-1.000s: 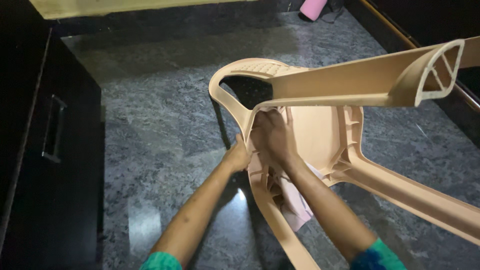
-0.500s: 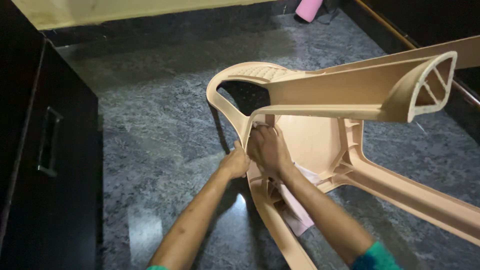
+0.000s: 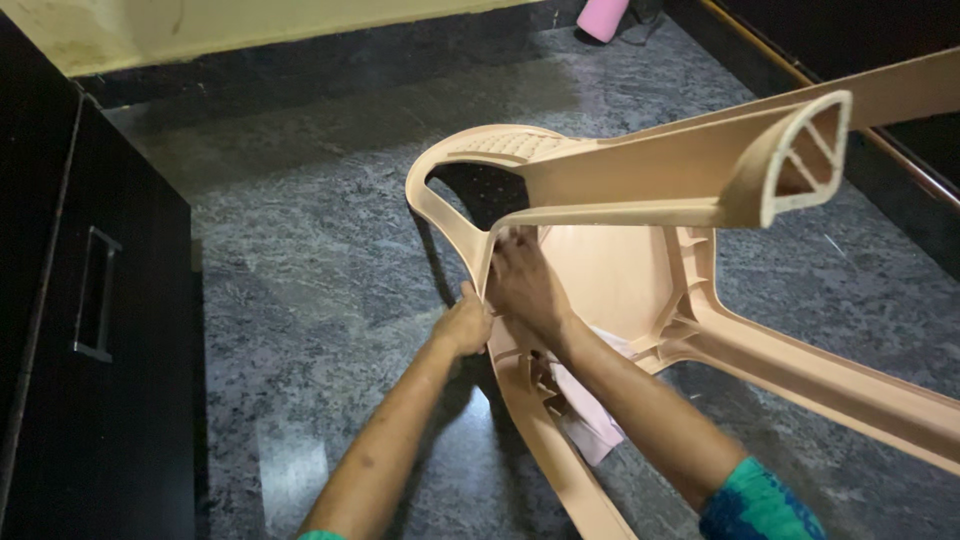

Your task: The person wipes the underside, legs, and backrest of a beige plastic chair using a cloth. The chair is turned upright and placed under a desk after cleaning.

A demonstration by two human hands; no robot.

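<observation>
1. Head view: beige moulded-plastic armchair [image 3: 640,270] lies tipped on its side on the dark speckled polished stone floor [image 3: 300,270], underside of seat facing the camera, legs running out toward the right edge and lower right corner of frame.
2. Work in hand looks like wiping the chair's underside with a pale pink cloth [image 3: 585,425]. My read on progress: mid-way at best. The flat seat panel looks clean and even; the ribbed joints where the legs meet the seat, and the legs themselves, show no sign either way. I cannot tell how much is actually wiped.
3. Right hand [image 3: 522,285]: palm down, pressed against the underside of the seat at its upper left corner, just under the armrest rail. Fingers [image 3: 510,250] extended and held close together, flat on the plastic. A bit of pale fabric shows at the fingertips, so the cloth probably runs under the palm; the rest hangs out below the forearm over the near leg.
4. Left hand [image 3: 465,322]: curled around the chair's outer edge at the armrest/seat junction, thumb on top, fingers wrapped behind and hidden. Reads as a steadying grip, closed on the rim.
5. Hands sit just beside each other, separated by the rim.
6. Surroundings: black cabinet with a metal recessed handle [image 3: 95,295] along the floor's left edge; pink cylindrical object [image 3: 605,17] at the far top edge, well apart from the chair.
</observation>
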